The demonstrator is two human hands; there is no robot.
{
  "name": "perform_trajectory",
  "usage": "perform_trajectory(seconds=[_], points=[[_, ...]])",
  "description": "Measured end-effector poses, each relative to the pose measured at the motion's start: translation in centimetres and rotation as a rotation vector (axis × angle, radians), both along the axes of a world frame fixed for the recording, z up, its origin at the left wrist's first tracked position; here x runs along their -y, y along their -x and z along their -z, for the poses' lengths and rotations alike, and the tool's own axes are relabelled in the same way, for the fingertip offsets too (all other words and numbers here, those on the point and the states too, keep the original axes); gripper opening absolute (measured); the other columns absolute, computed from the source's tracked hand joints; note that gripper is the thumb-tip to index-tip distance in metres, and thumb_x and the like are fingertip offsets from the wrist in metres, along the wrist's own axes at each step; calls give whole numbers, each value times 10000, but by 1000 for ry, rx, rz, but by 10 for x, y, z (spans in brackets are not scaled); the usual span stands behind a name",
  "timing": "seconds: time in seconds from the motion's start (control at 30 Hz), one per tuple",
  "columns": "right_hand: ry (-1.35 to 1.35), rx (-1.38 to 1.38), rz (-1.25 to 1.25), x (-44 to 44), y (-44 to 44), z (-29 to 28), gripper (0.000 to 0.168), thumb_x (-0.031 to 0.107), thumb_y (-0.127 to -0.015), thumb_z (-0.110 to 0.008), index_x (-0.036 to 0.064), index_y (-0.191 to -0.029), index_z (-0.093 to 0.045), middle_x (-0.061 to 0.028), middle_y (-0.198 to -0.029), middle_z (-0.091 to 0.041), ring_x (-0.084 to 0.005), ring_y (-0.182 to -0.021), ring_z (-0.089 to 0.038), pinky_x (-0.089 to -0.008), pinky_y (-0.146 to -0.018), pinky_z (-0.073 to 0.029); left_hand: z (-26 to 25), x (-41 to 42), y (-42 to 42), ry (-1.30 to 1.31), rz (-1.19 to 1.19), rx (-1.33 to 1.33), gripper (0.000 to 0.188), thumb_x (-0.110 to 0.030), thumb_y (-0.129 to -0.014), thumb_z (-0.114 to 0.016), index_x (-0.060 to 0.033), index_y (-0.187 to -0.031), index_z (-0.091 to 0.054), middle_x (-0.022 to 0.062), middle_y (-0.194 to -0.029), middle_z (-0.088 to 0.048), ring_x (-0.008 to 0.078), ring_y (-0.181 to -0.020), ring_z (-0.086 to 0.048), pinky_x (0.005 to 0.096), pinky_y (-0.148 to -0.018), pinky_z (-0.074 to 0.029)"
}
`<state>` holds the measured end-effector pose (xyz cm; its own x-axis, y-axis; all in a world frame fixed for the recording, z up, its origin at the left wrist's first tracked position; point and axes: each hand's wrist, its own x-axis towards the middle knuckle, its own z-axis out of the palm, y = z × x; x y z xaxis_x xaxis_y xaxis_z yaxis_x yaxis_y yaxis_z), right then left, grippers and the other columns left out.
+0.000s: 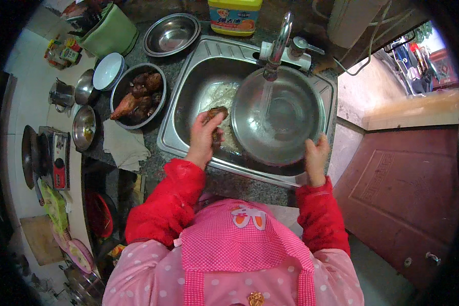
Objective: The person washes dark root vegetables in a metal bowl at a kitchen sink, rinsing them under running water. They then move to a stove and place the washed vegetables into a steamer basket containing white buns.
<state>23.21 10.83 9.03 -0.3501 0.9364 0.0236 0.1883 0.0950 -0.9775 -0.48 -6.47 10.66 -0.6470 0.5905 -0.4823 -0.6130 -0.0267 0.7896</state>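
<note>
My left hand (206, 134) holds a brown, knobbly root vegetable (217, 111) over the left part of the stainless steel sink (183, 88). A large metal basin (290, 141) rests tilted in the right part of the sink, and water runs from the faucet (281, 38) into it. My right hand (316, 155) grips the basin's lower right rim. Shallow, cloudy water lies on the sink bottom beside the basin. Left of the sink, a metal bowl (162, 109) contains several dark reddish-brown root vegetables (137, 99).
On the counter stand an empty steel bowl (172, 35), a yellow detergent jug (235, 17), a white bowl (108, 72) and smaller metal bowls (84, 128). A pale cloth (126, 147) hangs over the counter edge. A gas stove (60, 160) is further left; a red-brown door (401, 191) is at the right.
</note>
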Motion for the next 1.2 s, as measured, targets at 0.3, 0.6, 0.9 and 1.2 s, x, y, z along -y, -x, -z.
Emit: perform_trajectory(seconds=[0.3,0.6,0.9,1.2], points=[[69,553,-7,-23,21,118,323,101,-774,-640,-4,-1065,-546,-144,-964,-618,-301,-840,-594,-366,-789,-459,64,-82,-23,244,328,-352,667,-309,-852,-588,-29,-1386,-303,182,-1436,-268,272,-1326,-262,370,-1074,-225],[258,-37,-215,-7,152,18,252,211,-899,-516,9,-1026,-596,-102,-953,-617,-184,-846,-577,-309,-745,-460,50,-155,-31,36,219,-173,394,-398,-903,-467,-56,-1051,-593,128,-948,-635,235,-804,-577,379,-703,-452],[-646,696,-441,-16,115,102,229,183,-823,-546,49,-1004,-584,-111,-863,-597,-230,-790,-583,-340,-684,-475,17,-99,4,742,1393,-1417,437,-415,-857,-505,-98,-1153,-567,140,-1143,-593,331,-1026,-576,666,-910,-300],[473,-29,-565,75,221,50,400,294,-886,-572,23,-1176,-526,-89,-1052,-585,-170,-760,-590,-291,-609,-477,18,116,81,227,-536,-371,138,-171,-906,-549,-51,-963,-513,34,-811,-569,98,-648,-532,227,-514,-449]])
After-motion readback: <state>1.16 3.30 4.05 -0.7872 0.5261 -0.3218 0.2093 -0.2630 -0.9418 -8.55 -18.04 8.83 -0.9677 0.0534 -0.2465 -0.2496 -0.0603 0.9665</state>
